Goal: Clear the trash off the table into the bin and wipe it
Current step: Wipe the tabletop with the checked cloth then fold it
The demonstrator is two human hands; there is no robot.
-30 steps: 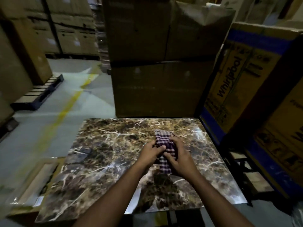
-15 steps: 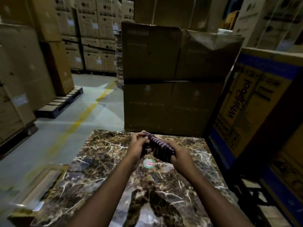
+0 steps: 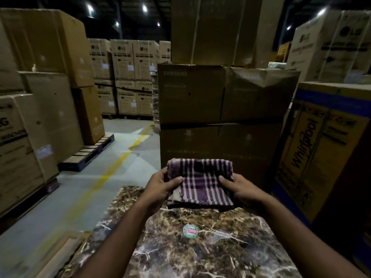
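A folded purple cloth with pale checks (image 3: 202, 181) is held up above the far part of the brown marble table (image 3: 220, 249). My left hand (image 3: 161, 187) grips its left edge, thumb on top. My right hand (image 3: 241, 188) grips its right edge the same way. A small round sticker (image 3: 190, 230), green, white and red, lies on the marble below the cloth. No bin can be made out.
Stacked brown cardboard boxes (image 3: 220, 109) stand right behind the table. A yellow and blue Whirlpool box (image 3: 319, 149) is close on the right. On the left, more boxes sit on pallets (image 3: 88, 153) beside a grey floor with a yellow line (image 3: 112, 169).
The cloth has been lifted off the marble and spread wider between both hands. The view has tilted up, and the round sticker that the cloth covered now shows.
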